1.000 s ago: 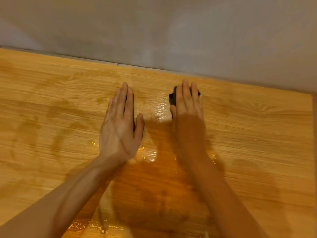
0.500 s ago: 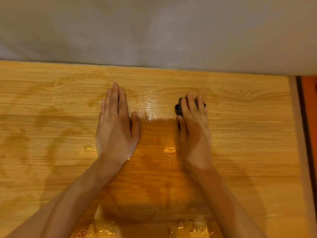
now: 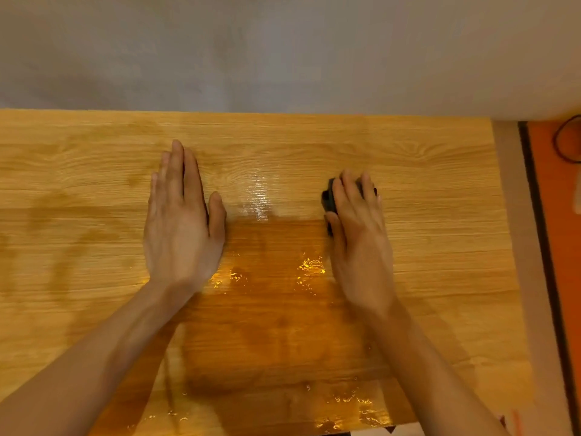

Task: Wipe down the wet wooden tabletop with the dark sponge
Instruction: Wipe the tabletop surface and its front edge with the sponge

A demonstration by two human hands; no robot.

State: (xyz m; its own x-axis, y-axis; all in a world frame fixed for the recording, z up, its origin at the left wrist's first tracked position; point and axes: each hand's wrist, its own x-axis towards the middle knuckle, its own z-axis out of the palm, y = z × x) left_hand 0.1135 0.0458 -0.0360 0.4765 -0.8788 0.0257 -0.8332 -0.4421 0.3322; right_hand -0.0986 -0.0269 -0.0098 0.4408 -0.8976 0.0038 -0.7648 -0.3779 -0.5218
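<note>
The wooden tabletop fills the view, with a glossy wet streak between my hands and beaded water nearer me. My right hand lies over the dark sponge. Its fingers drape across the top and the thumb sits against the left side. Only the sponge's left edge and a sliver at the right show. My left hand rests flat on the wood with straight fingers, left of the wet streak and holding nothing.
A grey wall runs along the table's far edge. The table's right edge borders an orange surface with a dark cable loop. More water droplets sit near the front edge.
My right hand has slid the sponge to the right, away from my left hand. The left hand has stayed flat in place. The view has shifted, showing the table's right edge.
</note>
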